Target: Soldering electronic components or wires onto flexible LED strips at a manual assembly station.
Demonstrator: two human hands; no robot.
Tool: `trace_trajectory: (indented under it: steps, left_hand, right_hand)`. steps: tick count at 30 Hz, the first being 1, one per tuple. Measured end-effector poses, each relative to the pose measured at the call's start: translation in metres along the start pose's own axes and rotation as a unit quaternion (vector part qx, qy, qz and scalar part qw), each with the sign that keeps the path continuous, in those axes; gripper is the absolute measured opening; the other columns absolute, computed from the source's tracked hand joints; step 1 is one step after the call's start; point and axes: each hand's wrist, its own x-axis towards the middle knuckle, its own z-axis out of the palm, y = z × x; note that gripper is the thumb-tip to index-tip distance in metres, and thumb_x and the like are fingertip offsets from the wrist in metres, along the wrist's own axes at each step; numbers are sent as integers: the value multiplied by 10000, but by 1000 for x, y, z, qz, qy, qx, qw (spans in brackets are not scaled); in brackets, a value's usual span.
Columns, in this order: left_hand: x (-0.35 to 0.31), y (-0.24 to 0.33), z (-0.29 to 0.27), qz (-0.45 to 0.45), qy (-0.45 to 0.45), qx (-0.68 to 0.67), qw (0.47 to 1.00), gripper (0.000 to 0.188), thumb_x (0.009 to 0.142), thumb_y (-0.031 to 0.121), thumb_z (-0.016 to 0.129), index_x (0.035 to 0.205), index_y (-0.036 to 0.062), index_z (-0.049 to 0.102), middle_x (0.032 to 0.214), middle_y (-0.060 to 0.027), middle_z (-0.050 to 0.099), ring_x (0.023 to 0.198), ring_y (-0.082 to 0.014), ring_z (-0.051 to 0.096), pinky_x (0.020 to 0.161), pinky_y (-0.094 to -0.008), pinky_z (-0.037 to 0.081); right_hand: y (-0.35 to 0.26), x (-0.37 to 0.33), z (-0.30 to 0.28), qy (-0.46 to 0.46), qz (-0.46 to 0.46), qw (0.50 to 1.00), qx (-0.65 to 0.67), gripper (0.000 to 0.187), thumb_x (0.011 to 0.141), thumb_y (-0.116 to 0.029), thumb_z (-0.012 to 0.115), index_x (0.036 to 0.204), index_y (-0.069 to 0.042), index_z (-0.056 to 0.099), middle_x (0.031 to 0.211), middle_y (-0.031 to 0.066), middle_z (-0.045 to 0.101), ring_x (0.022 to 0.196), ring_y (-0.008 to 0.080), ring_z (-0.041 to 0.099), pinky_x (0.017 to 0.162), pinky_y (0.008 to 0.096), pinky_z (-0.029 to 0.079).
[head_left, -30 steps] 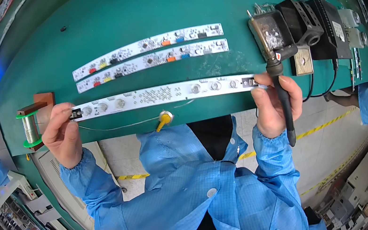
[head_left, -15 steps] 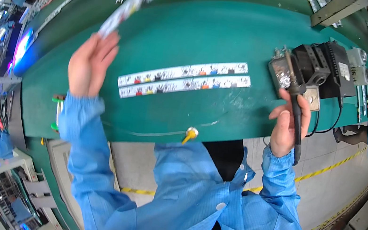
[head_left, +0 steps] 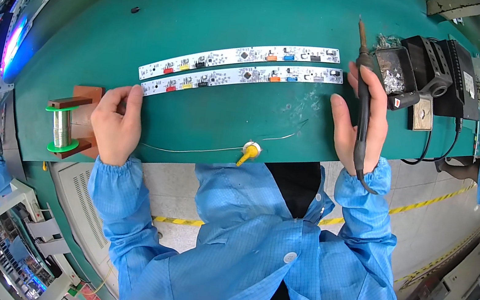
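Two long white circuit board strips lie side by side on the green mat, a farther strip (head_left: 229, 56) and a nearer strip (head_left: 232, 77). Both carry small red, yellow, black, orange and blue parts. My left hand (head_left: 118, 122) is at the nearer strip's left end, its fingers curled and its thumb touching the corner. My right hand (head_left: 369, 116) is wrapped round a soldering iron (head_left: 364, 119). The iron is upright in the picture, its bare tip pointing away from me, right of the strips' right ends and apart from them.
A solder wire spool (head_left: 61, 128) sits in a brown holder at the left. Solder wire (head_left: 190, 150) runs toward a yellow plug (head_left: 247, 152) at the front edge. Right stand a metal tray (head_left: 396, 71) of solder scraps, an iron stand (head_left: 429, 66) and a black soldering station (head_left: 461, 80).
My left hand has let go of another white strip, now out of sight, and come back to the nearer strip's end. The iron has moved left, off the scrap tray.
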Motion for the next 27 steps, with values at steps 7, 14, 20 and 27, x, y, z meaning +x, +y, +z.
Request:
trace_trajectory:
  steps: [7, 14, 20, 27]
  left_hand:
    - [-8, 2, 7, -19, -62, -80, 995, 163, 844, 123, 656, 779, -22, 623, 612, 3, 532, 530, -43, 414, 472, -205, 356]
    - [-19, 13, 4, -1, -46, -45, 998, 147, 806, 93, 696, 770, -24, 614, 624, -19, 546, 541, -60, 434, 490, -216, 367]
    - [-48, 77, 22, 226, -32, -86, 970, 232, 632, -10, 706, 852, 29, 645, 794, -92, 593, 709, -235, 572, 609, -311, 465]
    - [-74, 116, 89, 327, -72, -158, 929, 320, 571, -45, 712, 882, -14, 645, 779, -104, 573, 660, -254, 564, 559, -335, 454]
  right_hand:
    - [-3, -12, -5, 38, 6, 999, -21, 506, 794, 80, 610, 1261, 1, 434, 1208, 212, 551, 1061, 250, 582, 897, 332, 467]
    - [5, -30, -13, 30, -9, 997, -67, 488, 775, 80, 643, 1225, 2, 470, 1127, 218, 599, 993, 217, 609, 851, 303, 482]
    - [4, -30, -20, 44, -22, 998, -34, 392, 810, -34, 649, 1177, 4, 518, 1096, 204, 617, 943, 236, 600, 836, 328, 478]
    - [-4, -23, -45, 18, -16, 997, 72, 480, 895, -351, 571, 1133, 65, 546, 1051, 185, 577, 904, 246, 599, 805, 333, 466]
